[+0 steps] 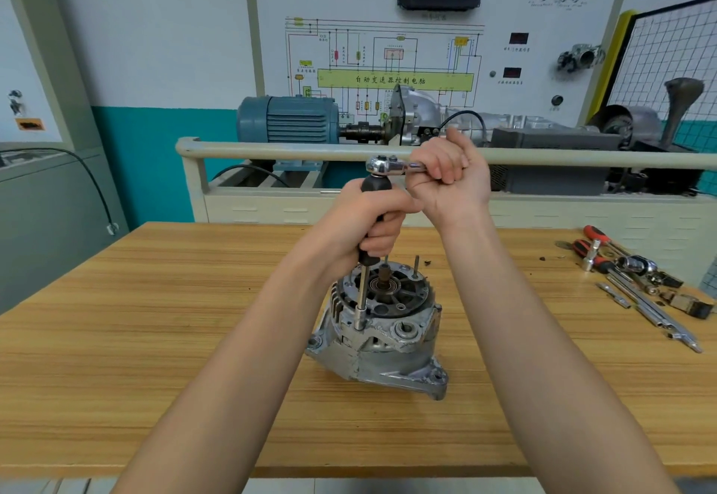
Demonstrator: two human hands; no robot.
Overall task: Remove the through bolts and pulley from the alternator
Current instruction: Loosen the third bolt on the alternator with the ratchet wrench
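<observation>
The alternator stands on end at the middle of the wooden workbench, bearing face up, with two studs rising at its 12 o'clock edge. The left hand wraps its fingers fully round the black-handled extension driver, whose socket sits on a through bolt at the housing's 9 o'clock rim. The right hand curls closed on the ratchet handle, which runs toward 3 o'clock from the head. To do this well, the left hand should probably keep the shaft plumb and press down so the socket stays seated, while the right swings short, even strokes; nothing visibly clamps the alternator, so it may twist. Spare tools lie at the bench's 3 o'clock.
</observation>
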